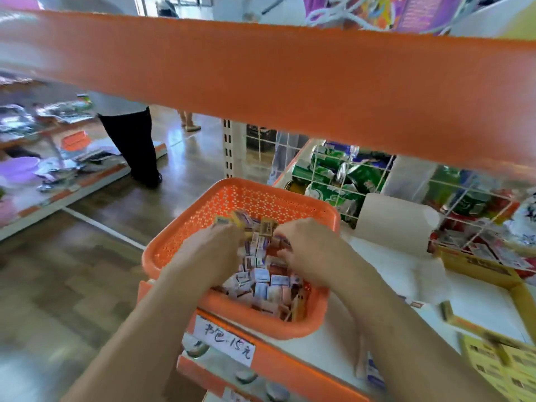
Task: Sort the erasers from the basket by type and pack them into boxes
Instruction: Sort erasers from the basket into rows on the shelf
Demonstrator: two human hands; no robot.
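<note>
Left hand grips erasers, right hand curled

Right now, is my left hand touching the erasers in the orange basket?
Touching. The head view shows the left hand down inside the basket, its fingers curled round several erasers at the top of the pile.

White shelf with orange front edge carries an orange perforated basket at its left end. Handwritten price label sits on the edge below the basket. Right of the basket: brown paper-wrapped bundle, open yellow cardboard box. One small blurred packet lies loose between basket and box.
</note>
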